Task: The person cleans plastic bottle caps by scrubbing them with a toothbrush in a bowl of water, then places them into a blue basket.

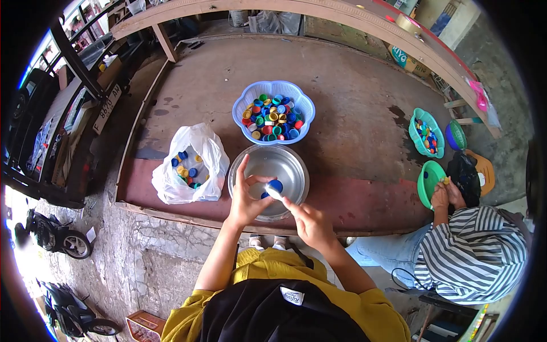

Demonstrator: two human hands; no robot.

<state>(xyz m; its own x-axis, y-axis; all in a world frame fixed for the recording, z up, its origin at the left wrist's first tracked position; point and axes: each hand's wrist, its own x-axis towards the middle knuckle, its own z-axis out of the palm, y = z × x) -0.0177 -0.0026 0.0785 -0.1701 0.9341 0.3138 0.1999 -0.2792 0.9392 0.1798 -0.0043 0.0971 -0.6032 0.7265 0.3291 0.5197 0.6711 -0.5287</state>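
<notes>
Above a round metal bowl point(298, 176), my left hand point(246, 204) holds a blue bottle cap point(276, 185) between thumb and fingers. My right hand point(310, 224) grips a small whitish tool point(273, 194), its end against the cap. Another blue piece point(265, 195) shows lower, near the bowl. Just behind the bowl stands a blue scalloped basket point(242, 94) full of caps in several colours. Left of the bowl lies an open white plastic bag point(213, 157) with some blue, yellow and other caps inside.
At the right, a person in a striped top point(473, 251) works over a green bowl point(424, 191). Behind that bowl is a turquoise basket point(415, 122) of caps. A black bag point(464, 171) lies beside it. A wooden rail point(319, 8) crosses above the table's point(353, 85) far side.
</notes>
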